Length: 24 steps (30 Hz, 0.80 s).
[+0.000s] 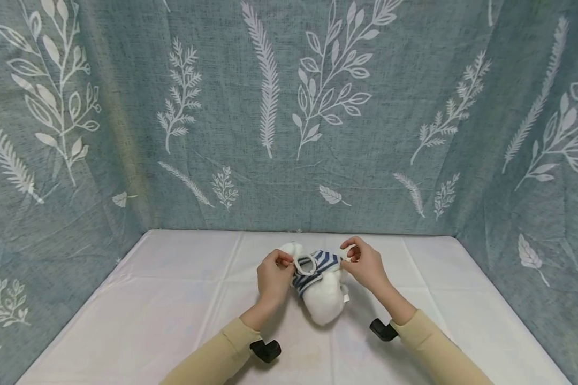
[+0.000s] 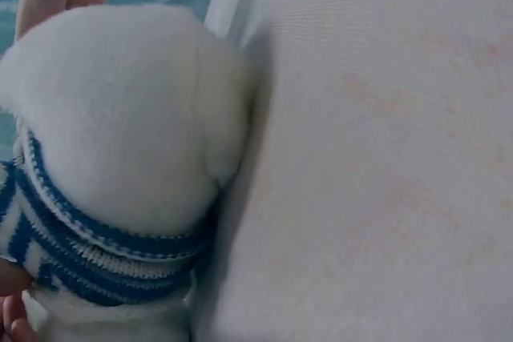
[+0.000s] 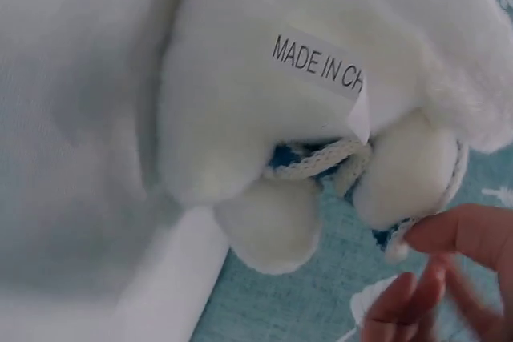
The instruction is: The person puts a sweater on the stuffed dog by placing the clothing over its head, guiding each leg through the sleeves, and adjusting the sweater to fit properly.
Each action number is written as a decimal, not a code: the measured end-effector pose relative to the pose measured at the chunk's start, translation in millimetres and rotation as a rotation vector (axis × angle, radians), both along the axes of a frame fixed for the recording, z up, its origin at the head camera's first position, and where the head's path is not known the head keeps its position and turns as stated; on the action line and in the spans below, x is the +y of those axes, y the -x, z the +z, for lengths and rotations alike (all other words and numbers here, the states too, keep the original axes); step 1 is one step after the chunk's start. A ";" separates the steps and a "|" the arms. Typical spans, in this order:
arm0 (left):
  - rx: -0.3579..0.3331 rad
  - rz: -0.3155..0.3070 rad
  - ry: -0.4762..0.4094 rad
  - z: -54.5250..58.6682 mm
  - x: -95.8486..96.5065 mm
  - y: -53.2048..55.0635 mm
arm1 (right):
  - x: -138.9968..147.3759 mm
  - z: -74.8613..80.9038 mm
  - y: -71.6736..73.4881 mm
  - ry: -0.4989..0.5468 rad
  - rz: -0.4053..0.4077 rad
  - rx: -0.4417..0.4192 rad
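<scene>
A white plush toy [image 1: 324, 306] lies on the table, partly inside a blue-and-white striped knitted sweater [image 1: 326, 261]. The sweater's round white-trimmed opening faces up. My left hand [image 1: 274, 275] pinches the knit beside that opening; its fingers show at the lower left of the left wrist view. On the other side, my right hand [image 1: 366, 264] touches the sweater's edge with one fingertip, the remaining fingers loosely bent and apart from it. In the right wrist view that edge [image 3: 393, 239] lies against a rounded white limb [image 3: 405, 170].
A white cloth covers the table [image 1: 173, 299]. Blue-grey curtains [image 1: 279, 117] with white leaf prints stand behind and on both sides. A white label [image 3: 317, 66] with print sticks out from the plush. Black wrist devices [image 1: 266, 351] sit below both sleeves.
</scene>
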<state>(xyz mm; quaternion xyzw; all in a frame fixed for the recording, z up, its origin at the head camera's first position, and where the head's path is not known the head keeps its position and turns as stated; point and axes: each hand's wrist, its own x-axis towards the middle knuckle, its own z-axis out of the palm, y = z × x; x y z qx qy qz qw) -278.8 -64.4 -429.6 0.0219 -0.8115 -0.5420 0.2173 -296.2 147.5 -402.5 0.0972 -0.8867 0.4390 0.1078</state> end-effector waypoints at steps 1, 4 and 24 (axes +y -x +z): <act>-0.009 -0.024 -0.022 1.7 -1.5 -1.5 | -0.6 0.0 -0.3 -0.024 0.028 0.074; -0.020 -0.076 -0.074 6.3 -5.5 -7.1 | -2.3 -0.6 -0.3 -0.074 0.142 0.214; 0.269 -0.395 0.308 16.7 -5.2 -12.3 | -2.9 10.4 0.8 -0.294 0.236 -0.061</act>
